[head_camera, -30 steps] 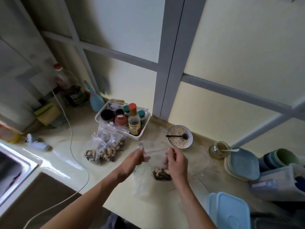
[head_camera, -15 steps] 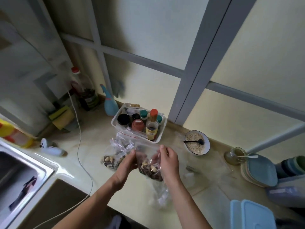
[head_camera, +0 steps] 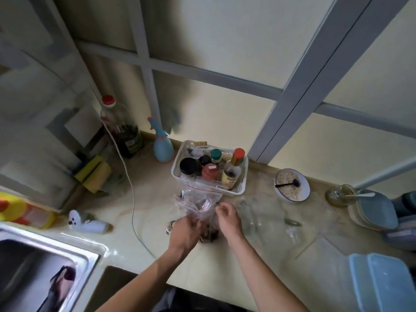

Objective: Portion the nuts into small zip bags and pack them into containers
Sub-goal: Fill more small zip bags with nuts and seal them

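Both hands (head_camera: 186, 230) (head_camera: 228, 218) grip crinkled clear zip bags (head_camera: 198, 202) of nuts (head_camera: 209, 235).

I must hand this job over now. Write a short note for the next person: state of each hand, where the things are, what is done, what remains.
Left hand: on the zip bags of nuts piled on the counter in front of the white basket; motion blur hides its grip.
Right hand: at the right side of the same pile, fingers curled; grip unclear.
Done: several bags hold nuts.
Left: whether they are zipped cannot be seen. Nothing is packed yet; the blue lidded container sits closed at the counter's near right.
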The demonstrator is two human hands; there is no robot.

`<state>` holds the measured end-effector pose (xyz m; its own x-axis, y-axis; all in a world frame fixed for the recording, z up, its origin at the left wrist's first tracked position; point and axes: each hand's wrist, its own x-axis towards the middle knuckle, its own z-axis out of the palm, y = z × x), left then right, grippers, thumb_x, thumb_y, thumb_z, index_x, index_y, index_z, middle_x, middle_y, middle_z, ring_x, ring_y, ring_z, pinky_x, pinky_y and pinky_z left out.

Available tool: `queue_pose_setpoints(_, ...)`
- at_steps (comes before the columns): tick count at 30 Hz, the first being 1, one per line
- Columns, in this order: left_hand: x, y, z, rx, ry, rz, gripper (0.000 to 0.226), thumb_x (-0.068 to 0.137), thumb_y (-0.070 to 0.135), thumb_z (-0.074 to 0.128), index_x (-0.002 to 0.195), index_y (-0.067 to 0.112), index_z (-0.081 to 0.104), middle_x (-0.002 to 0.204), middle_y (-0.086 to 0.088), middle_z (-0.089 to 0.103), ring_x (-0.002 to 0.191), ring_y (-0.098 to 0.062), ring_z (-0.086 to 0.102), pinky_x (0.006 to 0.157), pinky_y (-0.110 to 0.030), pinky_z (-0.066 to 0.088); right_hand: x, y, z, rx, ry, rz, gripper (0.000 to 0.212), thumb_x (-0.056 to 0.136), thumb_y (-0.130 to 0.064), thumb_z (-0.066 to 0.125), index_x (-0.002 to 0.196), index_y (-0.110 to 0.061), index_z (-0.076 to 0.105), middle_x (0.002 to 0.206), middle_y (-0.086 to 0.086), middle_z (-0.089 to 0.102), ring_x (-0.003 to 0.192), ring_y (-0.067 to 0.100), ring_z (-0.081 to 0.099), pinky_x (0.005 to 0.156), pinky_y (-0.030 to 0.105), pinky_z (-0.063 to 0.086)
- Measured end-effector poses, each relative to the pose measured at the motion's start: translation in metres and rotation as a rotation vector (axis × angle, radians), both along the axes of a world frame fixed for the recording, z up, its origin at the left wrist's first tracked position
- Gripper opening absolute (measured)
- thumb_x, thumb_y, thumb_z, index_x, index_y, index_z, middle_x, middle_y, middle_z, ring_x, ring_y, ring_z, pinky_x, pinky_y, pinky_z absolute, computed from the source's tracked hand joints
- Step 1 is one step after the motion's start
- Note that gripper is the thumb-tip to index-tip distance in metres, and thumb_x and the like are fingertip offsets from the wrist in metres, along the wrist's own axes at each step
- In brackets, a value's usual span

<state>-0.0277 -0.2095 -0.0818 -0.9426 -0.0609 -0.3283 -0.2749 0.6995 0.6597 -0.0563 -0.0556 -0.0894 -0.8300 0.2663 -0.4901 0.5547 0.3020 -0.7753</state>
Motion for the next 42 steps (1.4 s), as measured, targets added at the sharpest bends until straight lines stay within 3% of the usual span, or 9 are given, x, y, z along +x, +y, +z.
queue_pose_setpoints(6,-0.009,0.002,-0.009,-0.015,0.055,0.005,0.024,0.094,0.029,0.055,0.077,0.014,0.064,0.068,-0.001,0.066,0.064,-0.023,0.059,0.057,-0.031,0.04,0.009,0.002,-0.013,-0.107,0.025,-0.125,0.009,0.091,-0.028,0.058,0.096,-0.027,0.066,0.099,-0.004,0.075,0.093,0.018,0.073,0.09,0.04,0.057)
queue_pose_setpoints(10,-0.004,0.002,-0.012,0.235,0.015,0.1,0.016,0.096,0.024,0.06,0.086,0.02,0.072,0.07,0.007,0.07,0.068,-0.009,0.064,0.059,-0.011,0.042,0.023,0.013,-0.008,-0.096,0.043,-0.072,0.016,0.091,-0.005,0.065,0.096,-0.02,0.064,0.089,0.003,0.076,0.081,0.015,0.073,0.081,0.032,0.057)
queue_pose_setpoints(16,0.009,0.011,-0.012,0.576,-0.029,0.177,0.023,0.104,0.021,0.054,0.092,0.017,0.073,0.089,-0.003,0.073,0.08,-0.005,0.065,0.077,-0.026,0.051,0.037,0.027,-0.014,-0.167,0.042,-0.089,0.018,0.099,-0.021,0.063,0.085,-0.019,0.074,0.082,0.007,0.078,0.082,0.028,0.074,0.075,0.035,0.053)
queue_pose_setpoints(20,0.013,0.016,-0.015,0.571,-0.005,0.191,0.029,0.102,0.037,0.055,0.091,0.017,0.074,0.09,-0.003,0.075,0.087,-0.018,0.07,0.081,-0.034,0.054,0.042,0.032,-0.012,-0.182,0.057,-0.123,0.017,0.101,-0.019,0.061,0.088,-0.013,0.072,0.08,0.009,0.077,0.075,0.033,0.075,0.065,0.032,0.052)
queue_pose_setpoints(24,0.016,0.021,-0.015,0.542,-0.011,0.223,0.031,0.103,0.034,0.054,0.083,0.018,0.072,0.08,-0.007,0.075,0.077,-0.028,0.072,0.076,-0.044,0.058,0.047,0.033,-0.01,-0.104,0.12,-0.109,0.021,0.101,-0.021,0.06,0.083,-0.015,0.067,0.075,0.008,0.073,0.063,0.021,0.074,0.064,0.036,0.057)
queue_pose_setpoints(28,0.017,0.03,-0.005,0.585,-0.056,0.255,0.031,0.104,0.029,0.053,0.085,0.009,0.067,0.074,-0.011,0.073,0.069,-0.031,0.072,0.071,-0.05,0.061,0.051,0.029,-0.005,0.068,0.208,-0.06,0.025,0.106,-0.021,0.05,0.083,-0.018,0.057,0.07,-0.002,0.068,0.063,0.004,0.063,0.061,0.022,0.046)
queue_pose_setpoints(33,0.01,0.042,0.013,0.637,-0.075,0.338,0.035,0.105,0.017,0.046,0.083,-0.006,0.062,0.064,-0.009,0.066,0.058,-0.021,0.064,0.057,-0.031,0.055,0.046,0.012,0.001,0.209,0.317,-0.103,0.019,0.108,-0.03,0.04,0.097,-0.021,0.052,0.067,0.004,0.068,0.061,0.024,0.064,0.053,0.037,0.04)
queue_pose_setpoints(39,-0.01,0.047,0.01,0.558,-0.071,0.448,0.031,0.099,0.038,0.044,0.079,0.02,0.06,0.071,-0.012,0.069,0.069,-0.035,0.066,0.068,-0.053,0.058,0.033,-0.004,0.007,0.363,0.515,-0.158,0.038,0.104,-0.044,0.035,0.103,-0.015,0.059,0.077,0.011,0.074,0.068,0.036,0.069,0.049,0.04,0.048)
queue_pose_setpoints(42,-0.018,0.054,0.032,0.501,-0.044,0.471,0.033,0.1,0.031,0.04,0.076,0.016,0.059,0.07,-0.005,0.067,0.069,-0.026,0.064,0.07,-0.042,0.055,0.028,-0.01,0.019,0.25,0.445,-0.246,0.022,0.107,-0.029,0.046,0.103,-0.013,0.06,0.087,0.011,0.074,0.08,0.036,0.067,0.06,0.035,0.038)
